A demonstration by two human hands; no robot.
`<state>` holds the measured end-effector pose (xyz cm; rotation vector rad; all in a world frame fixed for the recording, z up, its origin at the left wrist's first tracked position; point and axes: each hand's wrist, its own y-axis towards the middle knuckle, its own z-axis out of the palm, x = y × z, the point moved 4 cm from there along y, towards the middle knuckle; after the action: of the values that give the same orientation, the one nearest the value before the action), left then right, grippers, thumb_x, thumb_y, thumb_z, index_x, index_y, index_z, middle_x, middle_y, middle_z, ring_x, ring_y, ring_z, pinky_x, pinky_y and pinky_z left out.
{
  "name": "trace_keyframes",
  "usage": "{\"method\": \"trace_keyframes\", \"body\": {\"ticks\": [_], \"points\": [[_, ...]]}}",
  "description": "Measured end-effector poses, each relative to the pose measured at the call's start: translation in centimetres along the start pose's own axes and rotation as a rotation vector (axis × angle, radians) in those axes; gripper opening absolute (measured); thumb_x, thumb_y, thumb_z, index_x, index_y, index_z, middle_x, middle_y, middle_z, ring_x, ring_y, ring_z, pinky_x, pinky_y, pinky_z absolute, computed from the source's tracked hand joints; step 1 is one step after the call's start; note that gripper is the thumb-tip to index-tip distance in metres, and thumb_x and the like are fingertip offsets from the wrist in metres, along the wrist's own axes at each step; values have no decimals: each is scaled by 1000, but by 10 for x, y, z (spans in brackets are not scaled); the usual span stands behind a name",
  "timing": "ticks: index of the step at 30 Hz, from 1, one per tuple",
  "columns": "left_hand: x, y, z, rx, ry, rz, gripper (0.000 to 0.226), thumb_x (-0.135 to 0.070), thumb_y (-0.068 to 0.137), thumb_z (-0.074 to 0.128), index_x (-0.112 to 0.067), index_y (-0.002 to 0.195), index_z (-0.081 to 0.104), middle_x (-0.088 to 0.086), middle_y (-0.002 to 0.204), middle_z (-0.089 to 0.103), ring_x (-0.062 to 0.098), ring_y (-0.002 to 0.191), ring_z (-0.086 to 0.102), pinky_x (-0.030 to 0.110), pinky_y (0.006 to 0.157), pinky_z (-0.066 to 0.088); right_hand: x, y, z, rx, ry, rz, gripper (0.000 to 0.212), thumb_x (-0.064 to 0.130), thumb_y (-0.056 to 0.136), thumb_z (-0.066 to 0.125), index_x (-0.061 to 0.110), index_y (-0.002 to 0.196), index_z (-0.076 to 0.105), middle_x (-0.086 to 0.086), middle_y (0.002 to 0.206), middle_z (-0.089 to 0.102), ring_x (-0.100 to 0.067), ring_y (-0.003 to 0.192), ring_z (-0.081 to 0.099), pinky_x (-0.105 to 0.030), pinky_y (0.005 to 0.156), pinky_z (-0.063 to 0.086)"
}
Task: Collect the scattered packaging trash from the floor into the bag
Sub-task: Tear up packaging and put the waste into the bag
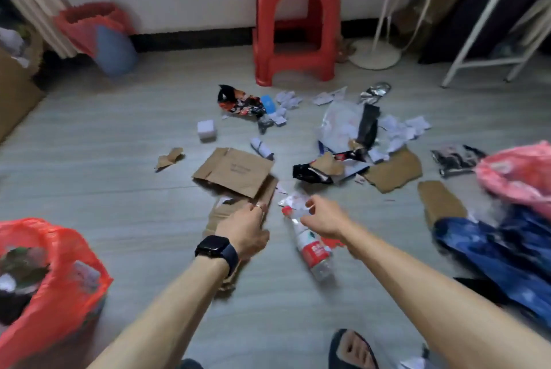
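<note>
A grey plank floor [119, 130] runs back to a white wall, with packaging strewn over its middle. The plastic bottle [310, 246], lying on its side with its red cap pointing away, serves as the marker. Well to the left of the bottle and nearer the camera stands the red bag [68, 249], its mouth open and already part filled. Just left of the bottle the left hand [244, 227], a watch on its wrist, reaches down onto a piece of torn cardboard [217, 215]. Its fingers bend toward the far edge, but I cannot tell whether they have closed on it. Over the bottle's cap end the right hand [323, 219] hovers with fingers loosely curled and thumb apart, nothing seen between them. A crumpled wrapper [293, 200] lies just beyond the cap. Beyond the bottle and to its right lies a heap of wrappers [357, 130] and paper. The step looks like a two-handed pick-up. To do it well, I would work the left thumb under the cardboard's edge and fold the piece flat so it slides into the bag. I would take the bottle round its neck rather than its slick body, then carry both across together, since the bag's sagging mouth may need steadying.
</note>
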<state>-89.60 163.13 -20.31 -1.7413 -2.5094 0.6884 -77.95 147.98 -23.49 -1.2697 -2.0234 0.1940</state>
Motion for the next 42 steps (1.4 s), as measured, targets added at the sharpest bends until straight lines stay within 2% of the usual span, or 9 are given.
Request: {"method": "trace_keyframes", "body": {"ticks": [7,12,15,18,21,26,31,38,42], "points": [[-212,20,188,401,9,449,55,-36,91,59,-25,141,40,6,137,47,29,125,49,41,94,46,-258,-76,21,59,0,523,77,48,77,71,17,141,43,-9,140,53,-29,126,53,-36,99,47],[-253,-3,277,554,220,621,53,-28,89,64,-22,137,44,11,135,45,32,124,44,44,96,41,-329,-136,73,222,-62,701,115,63,60,78,29,153,19,-10,157,16,-37,141,24,-53,109,37],[-254,-14,302,552,330,641,50,-22,89,64,-17,135,46,12,137,40,33,126,39,43,96,36,-342,-160,102,355,-188,619,121,61,58,83,41,152,10,-2,161,-4,-32,147,6,-62,108,31],[-253,-19,311,503,356,654,40,-17,96,49,-12,136,46,13,143,33,33,129,34,45,99,32,-336,-171,127,374,-346,459,111,52,64,84,41,148,12,-2,157,-6,-32,145,8,-59,106,34],[-254,-14,317,447,374,656,35,-17,101,40,-9,132,53,13,142,35,32,129,34,44,98,32,-334,-165,136,236,-389,320,69,39,81,70,31,136,31,-5,143,11,-31,131,29,-43,92,46],[-254,-9,322,421,407,677,33,-12,101,37,-5,124,59,13,135,42,33,126,37,44,96,33,-340,-153,137,332,-318,200,18,26,88,61,20,101,50,-7,117,38,-30,107,47,-32,71,34],[-242,7,309,399,426,554,34,-7,94,46,-9,127,50,13,130,47,33,121,42,42,94,35,-349,-148,141,388,-254,240,21,35,88,67,17,98,61,-14,110,64,-35,105,62,-33,71,41],[-225,33,275,307,195,268,28,-17,97,41,-16,125,43,6,118,64,31,106,62,36,77,44,-354,-114,72,-199,-42,377,17,31,99,54,18,92,43,-11,96,62,-33,84,59,-36,67,41],[-220,41,252,235,130,224,27,-18,96,43,-15,123,41,6,112,67,32,97,65,34,65,41,-338,-98,47,-342,-17,353,14,19,98,51,14,109,44,-13,112,56,-36,92,59,-42,73,47]]}}
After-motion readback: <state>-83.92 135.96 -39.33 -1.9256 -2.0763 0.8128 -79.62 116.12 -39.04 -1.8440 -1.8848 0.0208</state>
